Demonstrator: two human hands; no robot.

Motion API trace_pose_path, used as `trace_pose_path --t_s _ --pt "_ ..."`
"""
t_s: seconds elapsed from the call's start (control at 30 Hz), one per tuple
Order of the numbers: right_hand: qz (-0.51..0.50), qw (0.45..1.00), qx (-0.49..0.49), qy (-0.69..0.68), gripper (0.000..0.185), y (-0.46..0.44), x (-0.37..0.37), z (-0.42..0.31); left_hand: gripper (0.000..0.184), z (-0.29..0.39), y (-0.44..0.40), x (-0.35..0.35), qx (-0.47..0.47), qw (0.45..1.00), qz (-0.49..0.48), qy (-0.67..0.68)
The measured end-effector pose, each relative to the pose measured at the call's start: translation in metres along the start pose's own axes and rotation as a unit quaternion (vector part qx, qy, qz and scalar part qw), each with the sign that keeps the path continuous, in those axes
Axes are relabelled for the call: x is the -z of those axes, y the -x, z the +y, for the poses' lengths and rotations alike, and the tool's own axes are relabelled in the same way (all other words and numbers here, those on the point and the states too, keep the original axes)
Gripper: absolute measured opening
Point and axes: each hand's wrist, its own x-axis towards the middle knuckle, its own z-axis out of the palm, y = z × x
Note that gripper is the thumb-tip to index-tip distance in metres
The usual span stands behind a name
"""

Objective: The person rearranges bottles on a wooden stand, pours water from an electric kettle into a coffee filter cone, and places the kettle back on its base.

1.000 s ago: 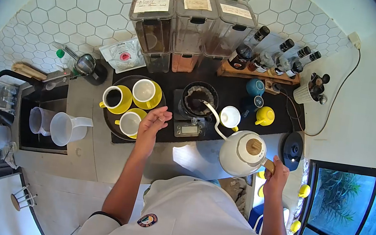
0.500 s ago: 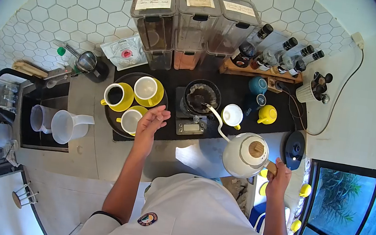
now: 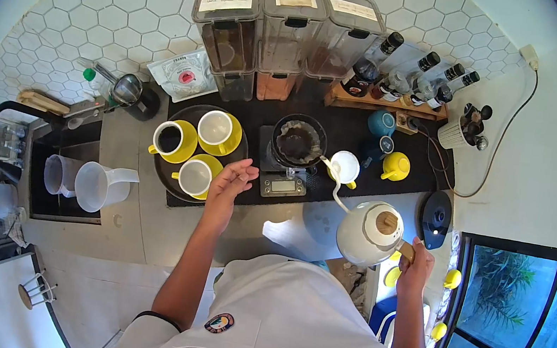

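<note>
The desk [image 3: 127, 213], partly covered by a dark mat [image 3: 255, 114], carries the black dripper [image 3: 275, 134], the landmark for all positions. Left of the dripper lies a round tray [image 3: 166, 172] with three cups [image 3: 216, 128]. Right of the dripper and nearer the person [image 3: 273, 316], the white kettle [image 3: 362, 239] is held above the desk; its long axis, from wooden handle [image 3: 405, 249] to spout [image 3: 335, 193], slants leftward and away from the person, ending at the dripper's right side. The right hand [image 3: 418, 263] is closed around the handle at the opposite end of this axis, well apart from the dripper. The left hand [image 3: 228, 185] is the nearer one: left of the dripper and slightly toward the person, fingers loosely extended, nothing visible in its hold. A scale [image 3: 284, 187] lies beneath the dripper, display on the person's side. A white-lined cup [image 3: 354, 172] stands just right of the dripper, partly crossed by the spout. The spout tip [image 3: 324, 159] is at the dripper's right rim; whether it touches, or water flows, cannot be told.
</note>
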Motion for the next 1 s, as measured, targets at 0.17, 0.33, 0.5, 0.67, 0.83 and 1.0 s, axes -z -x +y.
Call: trace_pose_path --t_s 0.17,0.33,0.5,0.67,0.83,1.0 --pt "0.015 1.0 -0.002 0.0 0.037 0.002 0.001 -0.004 0.035 -0.001 0.0 0.001 0.0 1.0 -0.001 0.004" --pt "0.007 1.0 0.004 0.013 0.036 0.005 0.007 -0.002 0.033 -0.001 0.0 0.0 0.005 1.0 0.007 0.017" --pt "0.02 1.0 0.004 0.009 0.032 0.005 0.006 0.003 0.035 -0.003 0.0 0.0 0.004 1.0 -0.004 0.008" --pt "0.015 1.0 -0.004 0.007 0.033 0.008 0.006 0.002 0.034 -0.004 0.002 0.001 0.003 1.0 -0.002 0.011" --pt "0.034 0.999 -0.004 0.005 0.036 0.005 0.008 0.003 0.034 -0.004 0.004 0.004 0.001 1.0 0.001 0.009" --pt "0.052 0.998 -0.007 -0.019 0.036 0.001 0.004 -0.001 0.033 -0.002 0.006 0.003 0.002 1.0 0.006 0.027"
